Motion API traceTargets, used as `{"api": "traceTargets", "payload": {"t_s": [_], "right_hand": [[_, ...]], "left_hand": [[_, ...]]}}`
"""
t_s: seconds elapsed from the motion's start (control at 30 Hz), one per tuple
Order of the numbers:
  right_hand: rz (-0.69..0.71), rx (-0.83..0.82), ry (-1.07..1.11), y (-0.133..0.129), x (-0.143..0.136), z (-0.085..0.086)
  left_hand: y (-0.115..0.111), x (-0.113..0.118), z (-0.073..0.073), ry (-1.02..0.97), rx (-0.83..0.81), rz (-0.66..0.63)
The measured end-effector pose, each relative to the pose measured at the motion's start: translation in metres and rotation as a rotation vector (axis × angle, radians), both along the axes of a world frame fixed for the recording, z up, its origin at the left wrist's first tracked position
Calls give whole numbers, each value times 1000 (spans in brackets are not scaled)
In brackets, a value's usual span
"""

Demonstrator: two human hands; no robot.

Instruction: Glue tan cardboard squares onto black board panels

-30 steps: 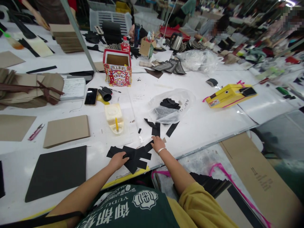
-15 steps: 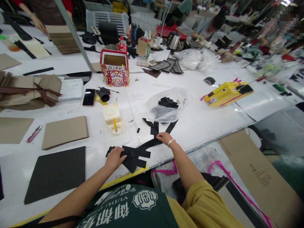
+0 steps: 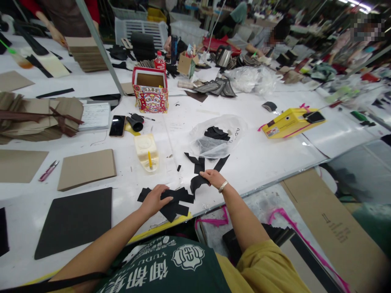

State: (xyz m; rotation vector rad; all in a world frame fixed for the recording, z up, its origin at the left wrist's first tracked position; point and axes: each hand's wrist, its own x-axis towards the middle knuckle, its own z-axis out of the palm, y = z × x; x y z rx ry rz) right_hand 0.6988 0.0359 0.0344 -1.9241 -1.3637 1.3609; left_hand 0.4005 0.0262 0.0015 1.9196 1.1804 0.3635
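Observation:
My right hand [image 3: 214, 179], with a bracelet at the wrist, pinches a curved black strip [image 3: 198, 184] just above the table. On a loose pile of black strips [image 3: 175, 206] near the front edge rests my left hand [image 3: 157, 199], fingers stretched out and thumb apart. Beyond my right hand, more black strips [image 3: 221, 162] lie crossed on the white tabletop. A clear plastic bag [image 3: 198, 132] behind them holds several black pieces [image 3: 216, 133]. A small black scrap [image 3: 179, 167] lies left of the strips.
A cream container [image 3: 145, 148] with a yellow stick stands left of the bag. Farther left are a beige board stack [image 3: 87, 169], a black panel [image 3: 76, 219] and pink snips [image 3: 49, 171]. A red box [image 3: 150, 97] and a yellow box [image 3: 293, 122] stand behind. A co-worker's hand [image 3: 59, 38] is at upper left.
The strip in my right hand has come away from the pile and now curls beneath my fingers. My left hand has shifted slightly right over the pile.

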Motion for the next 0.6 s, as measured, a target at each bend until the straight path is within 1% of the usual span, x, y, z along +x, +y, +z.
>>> {"api": "traceTargets", "payload": {"t_s": [0.07,0.13,0.2,0.27,0.33,0.4,0.43,0.5,0.6], "right_hand": [[62,-5,119,-2,-17,9],[114,-15,235,-4,-33,17],[160,-20,297,-5,-47,23],[182,-19,292,-4,-56,22],[169,-17,212,-1,-60,14],[138,-6,58,3,-58,-2],[129,8,-38,5,-56,-12],[125,49,-237,7,-52,-34],[153,72,-477,5,-48,-63]], "left_hand": [[4,12,15,-99,-45,-15],[7,26,29,-217,-147,-29],[9,38,39,-338,-337,-58],[10,45,42,-418,-573,-69],[9,45,38,-451,-753,2],[8,39,29,-449,-823,123],[8,34,23,-431,-823,170],[10,23,10,-348,-778,195],[12,9,-8,-142,-582,158]]}}
